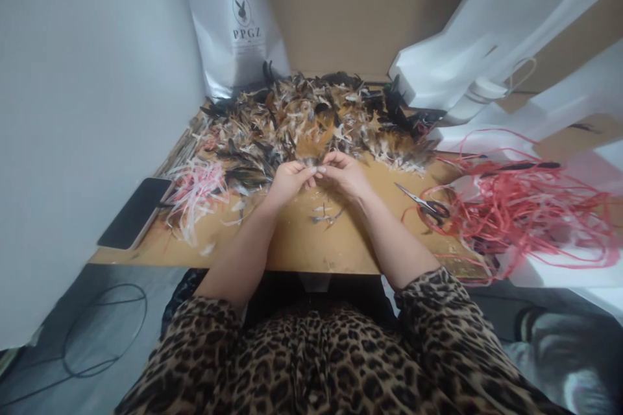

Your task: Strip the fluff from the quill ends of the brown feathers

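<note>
Between my two hands a small bunch of orange-brown feathers [314,142] stands upright, its quill ends pinched at the fingertips. My left hand [291,181] grips the base from the left, thumb against the fingers. From the right, my right hand [344,175] closes on the same base, and the fingertips of both hands meet there. Just behind them lies a broad heap of brown, black and cream feathers [292,100]. Small feather scraps [327,217] are scattered on the wooden table [321,249] below my wrists.
A phone [135,213] lies at the table's left edge beside pink and white strips [199,191]. Scissors [424,202] rest at right, near a tangle of red ribbon [525,214]. A silver bag [238,26] stands behind the heap. White sheeting [457,58] hangs at the right.
</note>
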The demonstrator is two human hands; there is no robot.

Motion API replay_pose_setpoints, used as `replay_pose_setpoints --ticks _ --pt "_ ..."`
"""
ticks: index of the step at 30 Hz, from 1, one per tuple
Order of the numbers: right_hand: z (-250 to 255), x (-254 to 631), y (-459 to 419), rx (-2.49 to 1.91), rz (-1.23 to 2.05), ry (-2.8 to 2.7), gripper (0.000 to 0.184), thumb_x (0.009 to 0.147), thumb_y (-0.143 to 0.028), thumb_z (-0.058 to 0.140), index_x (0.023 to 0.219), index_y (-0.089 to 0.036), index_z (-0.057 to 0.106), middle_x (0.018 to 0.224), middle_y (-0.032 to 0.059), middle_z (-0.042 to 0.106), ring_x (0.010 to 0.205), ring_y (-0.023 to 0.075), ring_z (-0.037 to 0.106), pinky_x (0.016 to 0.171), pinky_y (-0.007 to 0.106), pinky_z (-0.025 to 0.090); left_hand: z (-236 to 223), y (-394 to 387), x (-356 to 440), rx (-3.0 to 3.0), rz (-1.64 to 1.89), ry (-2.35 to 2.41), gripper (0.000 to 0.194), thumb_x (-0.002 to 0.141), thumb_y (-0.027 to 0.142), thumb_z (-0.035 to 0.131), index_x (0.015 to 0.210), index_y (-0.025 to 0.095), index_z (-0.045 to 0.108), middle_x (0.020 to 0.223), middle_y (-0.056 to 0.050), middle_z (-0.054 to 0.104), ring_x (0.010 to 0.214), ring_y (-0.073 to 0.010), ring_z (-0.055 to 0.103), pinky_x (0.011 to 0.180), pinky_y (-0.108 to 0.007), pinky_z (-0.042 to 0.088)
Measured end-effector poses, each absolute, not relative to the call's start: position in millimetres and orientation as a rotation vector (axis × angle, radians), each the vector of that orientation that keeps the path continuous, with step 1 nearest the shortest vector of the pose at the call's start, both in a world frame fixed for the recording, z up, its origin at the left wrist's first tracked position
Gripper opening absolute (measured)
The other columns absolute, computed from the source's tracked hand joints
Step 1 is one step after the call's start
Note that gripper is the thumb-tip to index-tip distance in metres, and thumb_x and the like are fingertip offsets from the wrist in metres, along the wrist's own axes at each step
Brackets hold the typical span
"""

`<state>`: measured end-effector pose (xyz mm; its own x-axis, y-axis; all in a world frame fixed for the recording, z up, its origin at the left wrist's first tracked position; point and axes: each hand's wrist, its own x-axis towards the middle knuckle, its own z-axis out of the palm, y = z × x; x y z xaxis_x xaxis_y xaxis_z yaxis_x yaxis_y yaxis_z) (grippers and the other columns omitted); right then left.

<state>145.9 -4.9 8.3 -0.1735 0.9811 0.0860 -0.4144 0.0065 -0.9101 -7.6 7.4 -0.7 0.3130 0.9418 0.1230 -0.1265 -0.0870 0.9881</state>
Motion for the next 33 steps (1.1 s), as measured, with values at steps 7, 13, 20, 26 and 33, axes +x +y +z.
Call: replay_pose_setpoints --ticks 7,13,20,26,33 --pt "4 146 -3 -0.806 1.393 -1.051 0.025 0.059 -0.028 0.081 0.069 -0.018 0.060 0.059 -0.0032 0.064 0.058 0.0109 0.059 0.062 0.026 0.047 4 5 -9 1.415 1.103 0.859 0.029 0.070 0.040 0.071 0.065 0.011 0.070 0.052 -0.003 0.063 0.041 -0.0066 0.050 0.046 -0.020 0.038" --pt "0 143 -3 -0.802 1.387 -1.048 0.024 0.059 -0.027 0.081 0.066 -0.017 0.060 0.060 -0.0039 0.060 0.058 0.0099 0.056 0.062 0.026 0.046 3 6 -11 1.415 1.078 0.872 0.028 0.070 0.038 0.071 0.064 0.011 0.069 0.055 -0.004 0.065 0.043 -0.0073 0.052 0.048 -0.020 0.040" --pt "2 141 -4 -0.817 1.348 -1.089 0.027 0.057 -0.029 0.081 0.072 -0.019 0.062 0.065 -0.0035 0.060 0.060 0.0114 0.056 0.063 0.028 0.046 1 8 -12 1.452 1.076 0.875 0.024 0.072 0.034 0.069 0.066 0.011 0.068 0.056 -0.004 0.066 0.045 -0.0081 0.054 0.049 -0.020 0.043" --pt "0 143 -1 -0.879 1.158 -1.203 0.020 0.059 -0.031 0.080 0.062 -0.018 0.065 0.074 -0.0017 0.060 0.071 0.0113 0.055 0.071 0.027 0.045 3 4 -11 1.469 1.029 0.940 0.026 0.072 0.037 0.068 0.068 0.011 0.067 0.060 -0.006 0.069 0.046 -0.0101 0.058 0.048 -0.021 0.045" --pt "-6 142 0 -0.843 1.310 -1.126 0.027 0.057 -0.031 0.081 0.054 -0.017 0.059 0.068 -0.0015 0.059 0.063 0.0104 0.052 0.061 0.026 0.043 9 1 -11 1.434 0.954 0.848 0.032 0.069 0.042 0.071 0.068 0.011 0.067 0.057 -0.006 0.067 0.045 -0.0107 0.058 0.048 -0.022 0.048"
